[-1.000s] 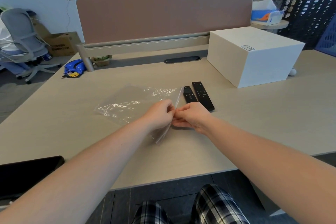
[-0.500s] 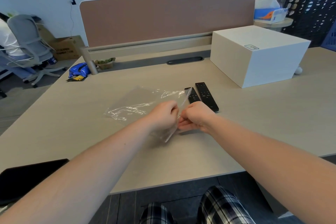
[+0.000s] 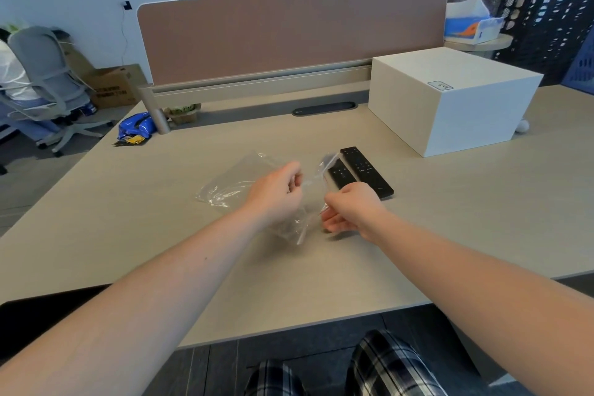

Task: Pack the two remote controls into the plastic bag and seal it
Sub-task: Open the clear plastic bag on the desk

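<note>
plastic bag (image 3: 244, 185): clear and crinkled, lying mostly flat on the desk (image 3: 128, 235) at the middle, its right end being lifted and pulled apart by both hands, so the mouth is gaping toward the right
left hand (image 3: 278, 193): fingers curled, pinching the left lip of the bag mouth from above, knuckles facing the camera
right hand (image 3: 352, 210): closing on the right lip of the bag mouth, thumb and fingers pressed on the film, the lower fingers sticking out loosely toward the left
shorter remote control (image 3: 340, 173): black, lying flat on the desk just right of the bag mouth, its near end going under the right hand, a raised flap of the bag standing against its far left corner
longer remote control (image 3: 366, 170): black, lying flat right beside the shorter one and parallel to it, pointing far-left to near-right, sitting outside the bag
white box (image 3: 456, 106): sitting on the desk to the far right of the remotes, well apart from the hands, a small label showing on its top
blue wrapper (image 3: 136, 128): lying at the far left of the desk by a metal post
partition (image 3: 289, 32): pinkish panel running along the far edge of the desk
dark flat object (image 3: 41, 318): resting at the near left edge of the desk, too cut off to tell what it is
plaid trousers (image 3: 379, 366): showing below the near desk edge
</note>
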The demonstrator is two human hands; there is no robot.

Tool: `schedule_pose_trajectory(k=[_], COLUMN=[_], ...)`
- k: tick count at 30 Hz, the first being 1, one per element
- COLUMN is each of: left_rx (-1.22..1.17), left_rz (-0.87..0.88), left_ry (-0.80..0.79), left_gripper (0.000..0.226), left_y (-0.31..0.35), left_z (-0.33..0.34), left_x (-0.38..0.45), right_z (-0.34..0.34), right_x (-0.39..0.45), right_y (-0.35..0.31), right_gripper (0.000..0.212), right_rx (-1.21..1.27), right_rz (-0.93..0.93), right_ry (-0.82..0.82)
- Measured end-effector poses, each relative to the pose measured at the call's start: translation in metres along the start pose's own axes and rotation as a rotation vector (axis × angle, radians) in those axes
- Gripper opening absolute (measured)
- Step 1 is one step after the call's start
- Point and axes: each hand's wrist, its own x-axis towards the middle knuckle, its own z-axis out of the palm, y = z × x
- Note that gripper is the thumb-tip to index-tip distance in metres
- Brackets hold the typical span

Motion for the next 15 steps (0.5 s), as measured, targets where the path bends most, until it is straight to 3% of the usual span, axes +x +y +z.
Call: schedule_pose_trajectory(k=[3,6,9,15], left_rx=[0.027,0.023,0.032,0.103], left_rz=[0.071,0.022,0.032,0.170], left_ry=[0.094,0.255,0.351,0.256], left_gripper=[0.019,0.021,0.029,0.038], left_y=[0.000,-0.005,-0.010,-0.019], left_z=[-0.008,-0.023,-0.036,-0.038], left_x=[0.003,0.013,0.019,0.013], right_z=[-0.002,-0.006,-0.010,-0.011], right_x=[0.000,0.001,0.000,0.001], right_y=[-0.001,0.001,-0.001,-0.002], right_gripper=[0.015,0.020,0.011,0.018], right_rx=[-0.033,-0.066,-0.127,-0.262], right_rz=[0.042,0.101,0.147,0.067], right_ry=[0.030,0.062,0.076,0.076])
